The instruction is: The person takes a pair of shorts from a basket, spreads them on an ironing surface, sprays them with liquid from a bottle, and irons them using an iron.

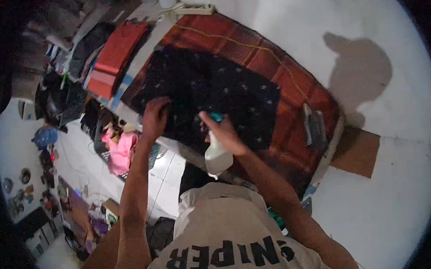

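My right hand [221, 133] is closed around a spray bottle [219, 155] with a whitish, translucent body and a teal spray head [216, 117]. The bottle is held over the near edge of a black cloth [214, 89] with small pale marks, spread out flat. At the cloth's left side is my left hand [155, 116], its fingers loosely bent and partly lost against the dark fabric. Nothing shows in that hand; whether its fingertips touch the cloth is hard to see. Beneath the black cloth lies a red-brown checked blanket [300, 108].
Folded orange-red cloth [115, 52] lies at the far left. A yellow cord [250, 42] runs across the blanket from a white power strip [192, 9]. Folded grey cloth [314, 126] lies at the right. Pink clothing [118, 149] fills a basket on the left; brown cardboard [358, 151] stands by the wall.
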### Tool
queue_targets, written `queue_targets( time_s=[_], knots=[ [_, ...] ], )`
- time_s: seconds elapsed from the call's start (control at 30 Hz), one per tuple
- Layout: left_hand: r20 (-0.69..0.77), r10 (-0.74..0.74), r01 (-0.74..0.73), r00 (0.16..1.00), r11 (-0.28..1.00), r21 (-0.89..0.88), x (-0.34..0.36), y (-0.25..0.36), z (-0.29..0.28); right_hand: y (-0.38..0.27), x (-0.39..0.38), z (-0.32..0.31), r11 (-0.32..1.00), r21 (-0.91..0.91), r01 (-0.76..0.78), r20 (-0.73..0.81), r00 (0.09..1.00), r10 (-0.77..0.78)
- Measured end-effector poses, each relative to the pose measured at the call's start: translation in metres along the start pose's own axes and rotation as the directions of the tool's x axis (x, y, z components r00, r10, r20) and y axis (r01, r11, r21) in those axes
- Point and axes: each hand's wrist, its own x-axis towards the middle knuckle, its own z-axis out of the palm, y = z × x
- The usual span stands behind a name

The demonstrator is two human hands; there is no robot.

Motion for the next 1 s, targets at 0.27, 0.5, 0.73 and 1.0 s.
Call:
queue_targets(
  time_s=[0.27, 0.5, 0.73, 1.0],
  knots=[
    [-0.135, -0.073, 0.098, 0.988, 0.978, 0.187, -0.142, 0.039, 0.032, -0.085, 0.079, -0.309, 0.705, -0.31, 0.638, -0.627, 0.421, -0.656],
    [0.437, 0.121, -0.128, 0.891, 0.992, -0.013, -0.088, 0.185, 0.115, -0.106, 0.118, -0.422, 0.666, -0.523, 0.532, -0.578, 0.352, -0.736],
    [0.557, 0.274, -0.306, 0.784, 0.951, -0.038, -0.076, 0.231, 0.19, -0.067, -0.027, -0.381, 0.285, -0.947, -0.148, -0.261, 0.872, -0.413],
    [0.409, 0.44, -0.373, 0.8, 0.897, -0.235, -0.114, 0.181, 0.186, 0.02, -0.074, -0.348, 0.31, -0.947, -0.09, -0.205, 0.909, -0.364]
  ],
)
